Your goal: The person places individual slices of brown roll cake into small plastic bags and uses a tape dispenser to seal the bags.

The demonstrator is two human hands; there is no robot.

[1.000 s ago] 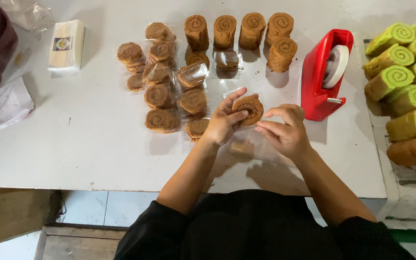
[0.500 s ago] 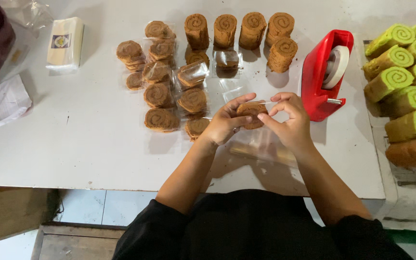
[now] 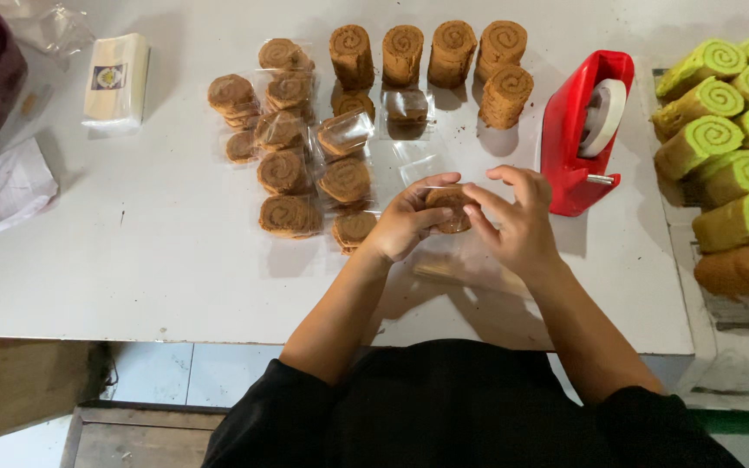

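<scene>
Both hands grasp one brown roll slice [image 3: 451, 206] above the white table [image 3: 132, 260]: left hand [image 3: 405, 221] pinching, right hand [image 3: 517, 221] on its clear wrapper (edges hard to see). Keep film taut; red tape dispenser [image 3: 582, 130] sits just beside

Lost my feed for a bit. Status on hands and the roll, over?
Both hands, left hand and right hand, closed on one brown roll slice in clear wrap. Held just above the table. Tape dispenser right of it, not touching.
</scene>
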